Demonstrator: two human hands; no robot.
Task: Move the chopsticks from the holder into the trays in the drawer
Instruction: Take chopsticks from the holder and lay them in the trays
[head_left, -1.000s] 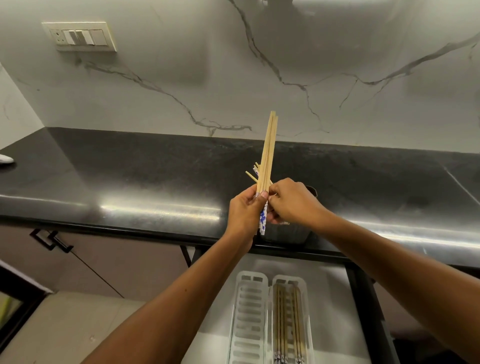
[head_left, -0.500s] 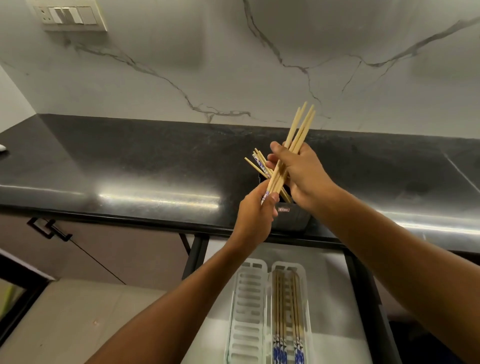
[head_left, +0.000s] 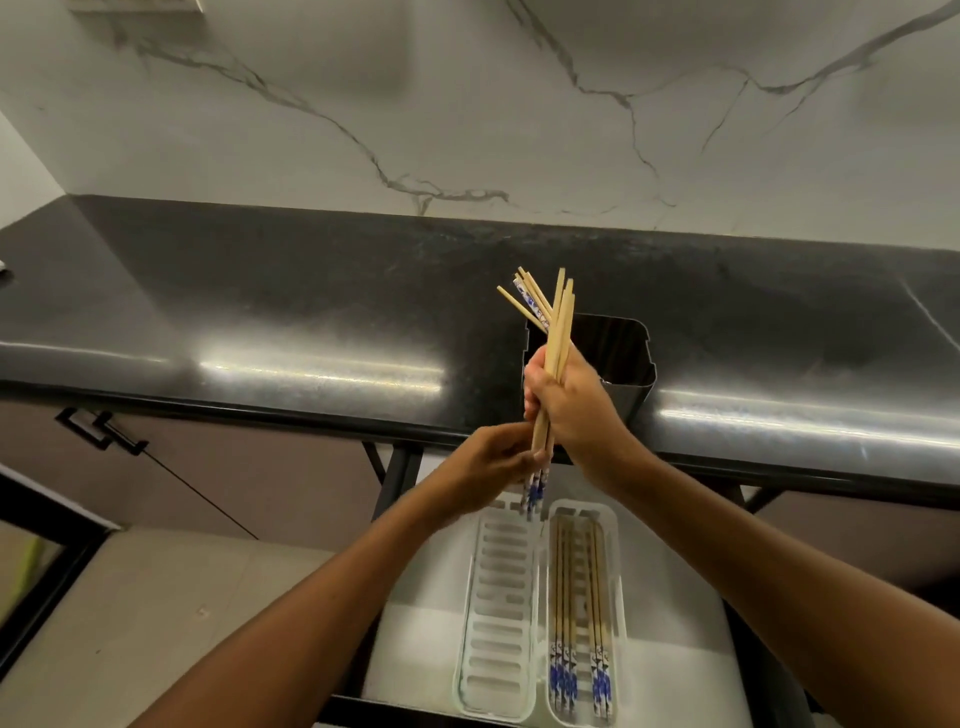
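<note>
My right hand (head_left: 571, 405) is closed around a bundle of wooden chopsticks (head_left: 561, 332) with blue-and-white patterned ends, held nearly upright above the drawer. My left hand (head_left: 493, 467) pinches the lower part of that bundle just above the patterned tips. Behind the hands a dark holder (head_left: 623, 364) stands on the black countertop, with more chopsticks (head_left: 524, 301) leaning out of its left corner. In the open drawer below, the left white slotted tray (head_left: 498, 613) holds nothing. Several chopsticks lie lengthwise in the right tray (head_left: 618, 571).
The black countertop (head_left: 260, 312) runs across the view under a marble-patterned wall. Brown cabinet fronts with a black handle (head_left: 98, 431) sit at lower left. The white drawer floor (head_left: 670, 649) surrounds the trays.
The bundle has swung from leaning right to nearly upright and come down toward the drawer. My right hand came down with it, and my left hand now grips near the patterned tips.
</note>
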